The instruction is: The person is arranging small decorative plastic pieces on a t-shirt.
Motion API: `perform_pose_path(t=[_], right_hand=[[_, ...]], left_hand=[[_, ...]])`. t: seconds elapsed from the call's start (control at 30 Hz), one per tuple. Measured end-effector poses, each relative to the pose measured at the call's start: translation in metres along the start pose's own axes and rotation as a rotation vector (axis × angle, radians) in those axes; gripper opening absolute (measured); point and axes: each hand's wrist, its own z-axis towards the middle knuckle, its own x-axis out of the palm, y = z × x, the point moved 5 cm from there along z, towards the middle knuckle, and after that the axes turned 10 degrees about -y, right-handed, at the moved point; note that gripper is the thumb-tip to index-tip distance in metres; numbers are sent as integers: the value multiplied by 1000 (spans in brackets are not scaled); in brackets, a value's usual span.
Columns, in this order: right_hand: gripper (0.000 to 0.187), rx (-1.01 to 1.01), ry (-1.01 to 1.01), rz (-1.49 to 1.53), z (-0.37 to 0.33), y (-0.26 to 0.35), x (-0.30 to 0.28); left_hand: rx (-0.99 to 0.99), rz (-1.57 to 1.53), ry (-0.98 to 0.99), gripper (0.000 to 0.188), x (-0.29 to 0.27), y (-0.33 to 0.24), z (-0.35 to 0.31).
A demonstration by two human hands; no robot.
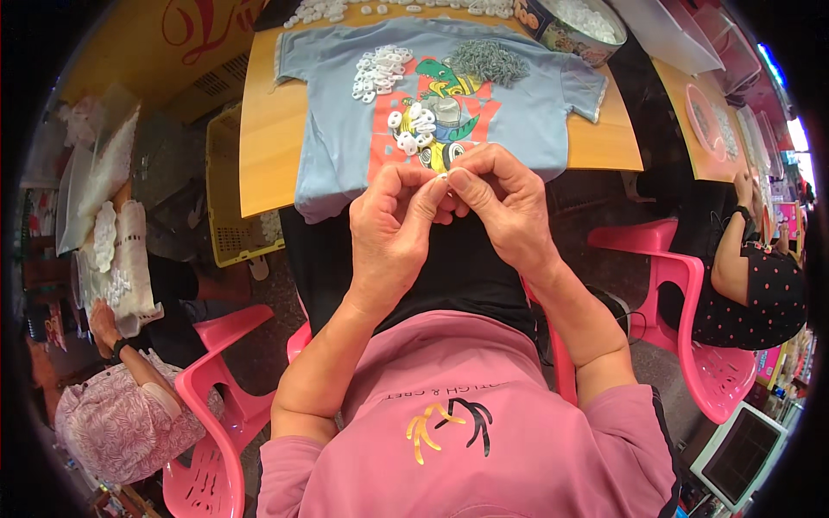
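My left hand (391, 226) and my right hand (508, 205) meet at the table's front edge, thumbs and forefingers pinched together. Between the fingertips shows a tiny white piece (444, 175); most of it is hidden, so its kind is unclear. Just beyond them, a small cluster of white oval plastic pieces with holes (413, 126) lies on a blue-grey T-shirt (332, 129) with a dinosaur print. Farther back on the shirt are a larger pile of the same white pieces (380, 71) and a heap of small grey parts (490, 63), too fine to identify.
The shirt covers much of a wooden table (269, 147). More white pieces line its far edge, beside a round tin (587, 26) filled with them. A yellow crate (226, 190) stands at left. People sit on pink chairs at left (211, 432) and right (682, 319).
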Motion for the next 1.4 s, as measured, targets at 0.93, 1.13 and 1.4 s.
perform_pose_path(t=[0.93, 1.13, 1.4], right_hand=[[11, -590, 402, -636, 20, 42, 0], [7, -538, 403, -585, 20, 41, 2], [5, -384, 298, -513, 14, 11, 1]], left_hand=[[-210, -145, 121, 16, -7, 1, 1], [-129, -115, 97, 13, -4, 0, 1], [-218, -133, 66, 14, -4, 16, 8]])
